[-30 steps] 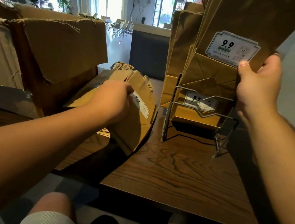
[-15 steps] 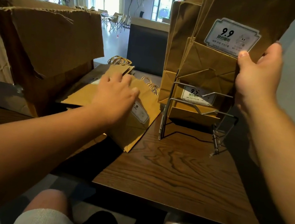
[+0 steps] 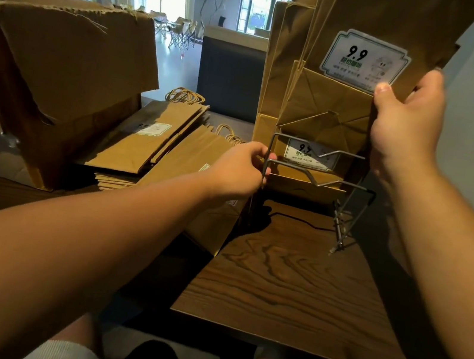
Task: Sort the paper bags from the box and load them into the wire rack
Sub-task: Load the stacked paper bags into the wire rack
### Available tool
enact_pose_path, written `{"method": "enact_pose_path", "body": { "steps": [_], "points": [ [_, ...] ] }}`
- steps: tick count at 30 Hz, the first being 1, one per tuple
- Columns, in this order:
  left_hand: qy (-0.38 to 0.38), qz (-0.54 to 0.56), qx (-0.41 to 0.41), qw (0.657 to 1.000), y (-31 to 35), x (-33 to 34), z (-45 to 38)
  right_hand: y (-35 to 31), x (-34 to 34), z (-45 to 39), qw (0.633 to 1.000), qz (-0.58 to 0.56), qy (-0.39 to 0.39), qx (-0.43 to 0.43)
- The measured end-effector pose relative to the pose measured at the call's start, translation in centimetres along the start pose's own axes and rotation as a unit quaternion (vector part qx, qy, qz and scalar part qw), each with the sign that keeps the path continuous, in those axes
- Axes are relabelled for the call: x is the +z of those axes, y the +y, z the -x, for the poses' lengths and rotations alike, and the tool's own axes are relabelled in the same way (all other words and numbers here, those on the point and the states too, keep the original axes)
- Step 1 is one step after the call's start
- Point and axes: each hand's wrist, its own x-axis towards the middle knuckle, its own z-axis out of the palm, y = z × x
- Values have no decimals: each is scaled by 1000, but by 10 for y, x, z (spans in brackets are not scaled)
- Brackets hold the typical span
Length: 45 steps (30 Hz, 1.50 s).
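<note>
A person's right hand point(image 3: 405, 119) pinches a light, easily creased kraft paper bag point(image 3: 355, 83) by its stiffer folded edge above the wire rack point(image 3: 309, 172), whose left upright the left hand point(image 3: 238, 170) grips beside flat bags point(image 3: 145, 139) on the tabletop point(image 3: 288, 297).

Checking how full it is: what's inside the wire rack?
Brown paper bags stand upright in the wire rack, labels facing out; the right hand grips the front ones. How many are behind is hidden.
</note>
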Motion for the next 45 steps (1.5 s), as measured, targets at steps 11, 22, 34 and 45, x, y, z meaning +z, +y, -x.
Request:
{"method": "enact_pose_path", "body": {
  "steps": [11,22,34,45],
  "points": [
    [32,-87,20,996,1,0,-28,5,4,-8,1000,-7,-4,-1],
    [-68,158,-81,982,0,0,-32,5,0,-5,1000,8,-18,-21],
    [-44,178,-102,978,2,0,-28,27,-7,5,988,-61,-84,110],
    [-9,85,-71,994,-4,4,-33,49,-23,14,979,121,-115,118]
  ]
}}
